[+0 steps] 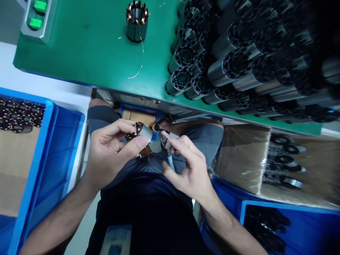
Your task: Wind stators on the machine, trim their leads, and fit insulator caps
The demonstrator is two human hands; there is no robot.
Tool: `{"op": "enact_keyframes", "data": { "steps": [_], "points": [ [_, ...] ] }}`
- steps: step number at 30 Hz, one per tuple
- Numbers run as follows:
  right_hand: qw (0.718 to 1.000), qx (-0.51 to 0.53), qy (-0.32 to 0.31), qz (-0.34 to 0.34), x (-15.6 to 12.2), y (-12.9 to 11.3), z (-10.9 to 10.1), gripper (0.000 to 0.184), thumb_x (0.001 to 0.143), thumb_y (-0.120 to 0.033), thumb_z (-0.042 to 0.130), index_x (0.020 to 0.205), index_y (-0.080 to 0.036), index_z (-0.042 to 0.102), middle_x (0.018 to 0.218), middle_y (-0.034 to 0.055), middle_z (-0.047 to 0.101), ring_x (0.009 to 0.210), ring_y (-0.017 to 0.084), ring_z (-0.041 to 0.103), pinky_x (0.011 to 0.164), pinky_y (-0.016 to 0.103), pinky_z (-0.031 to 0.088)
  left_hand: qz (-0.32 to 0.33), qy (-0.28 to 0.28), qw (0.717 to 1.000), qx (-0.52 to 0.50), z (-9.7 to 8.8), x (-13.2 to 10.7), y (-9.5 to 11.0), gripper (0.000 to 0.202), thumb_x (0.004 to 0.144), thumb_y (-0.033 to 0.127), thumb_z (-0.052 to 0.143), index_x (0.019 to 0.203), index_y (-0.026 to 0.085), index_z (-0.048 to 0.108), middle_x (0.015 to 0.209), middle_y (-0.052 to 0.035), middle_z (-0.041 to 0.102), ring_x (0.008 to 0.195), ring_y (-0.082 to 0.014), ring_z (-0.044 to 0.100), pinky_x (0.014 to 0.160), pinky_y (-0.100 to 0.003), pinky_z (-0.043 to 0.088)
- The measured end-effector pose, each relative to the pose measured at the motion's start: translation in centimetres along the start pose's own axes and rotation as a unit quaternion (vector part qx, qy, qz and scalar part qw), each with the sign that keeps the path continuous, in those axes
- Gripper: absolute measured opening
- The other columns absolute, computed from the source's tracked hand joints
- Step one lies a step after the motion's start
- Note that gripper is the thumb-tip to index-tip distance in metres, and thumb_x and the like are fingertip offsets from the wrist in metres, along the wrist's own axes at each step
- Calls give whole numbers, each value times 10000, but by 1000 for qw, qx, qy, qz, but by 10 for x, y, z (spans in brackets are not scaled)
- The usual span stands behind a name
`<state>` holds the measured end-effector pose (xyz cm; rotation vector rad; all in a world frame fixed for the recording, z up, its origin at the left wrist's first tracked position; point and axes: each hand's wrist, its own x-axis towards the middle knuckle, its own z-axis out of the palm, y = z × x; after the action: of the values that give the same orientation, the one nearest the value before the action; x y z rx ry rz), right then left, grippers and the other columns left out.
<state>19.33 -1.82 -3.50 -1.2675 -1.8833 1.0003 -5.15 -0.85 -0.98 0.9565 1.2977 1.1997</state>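
Over my lap, my left hand [111, 152] is closed round a small wound motor stator [140, 136], a grey cylinder with copper coils at its end. My right hand [187, 164] is beside it, closed on a small pair of cutters with light blue handles [170, 159]; its forefinger reaches toward the stator's end. Another stator [136, 21] stands upright on the green bench top [87, 49], with a loose copper wire [139, 60] trailing from it.
Many dark stator cores [239, 60] lie stacked on the bench at the right. A blue bin [39, 156] with wound parts sits at my left. A plastic-lined carton [278, 166] and another blue bin [292, 226] are at my right. A green-button control box [38, 16] is at top left.
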Motion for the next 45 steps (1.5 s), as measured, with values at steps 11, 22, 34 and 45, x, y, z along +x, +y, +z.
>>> {"op": "enact_keyframes", "data": {
  "steps": [11,22,34,45],
  "points": [
    [992,-89,67,-67,1,-1,10,675,1037,-170,839,1680,-370,791,1064,35,699,921,216,691,833,397,692,-95,-19,988,-122,27,6,-4,243,900,360,1086,852,227,889,847,-14,812,732,-132,720,599,-195,647],
    [999,-4,42,-24,0,11,8,642,1101,-162,831,1700,-389,795,1021,18,685,898,187,699,831,329,687,-77,9,994,-77,35,7,-11,200,918,303,992,821,212,842,883,-26,829,763,-141,734,616,-217,617],
    [980,46,-105,161,2,54,26,700,1121,-512,761,1753,-212,734,1456,145,905,1279,315,892,1211,487,697,-38,237,970,30,-105,-15,-3,534,810,666,1110,964,225,850,959,-30,834,829,-184,846,717,-257,716],
    [961,-14,-197,194,-2,76,43,875,1060,-822,657,1716,-253,767,1554,172,881,1391,495,884,1177,652,747,-109,199,714,662,-273,-54,5,299,1061,489,763,1122,220,880,1418,-170,824,1411,-419,749,1220,-550,623]
  ]
}}
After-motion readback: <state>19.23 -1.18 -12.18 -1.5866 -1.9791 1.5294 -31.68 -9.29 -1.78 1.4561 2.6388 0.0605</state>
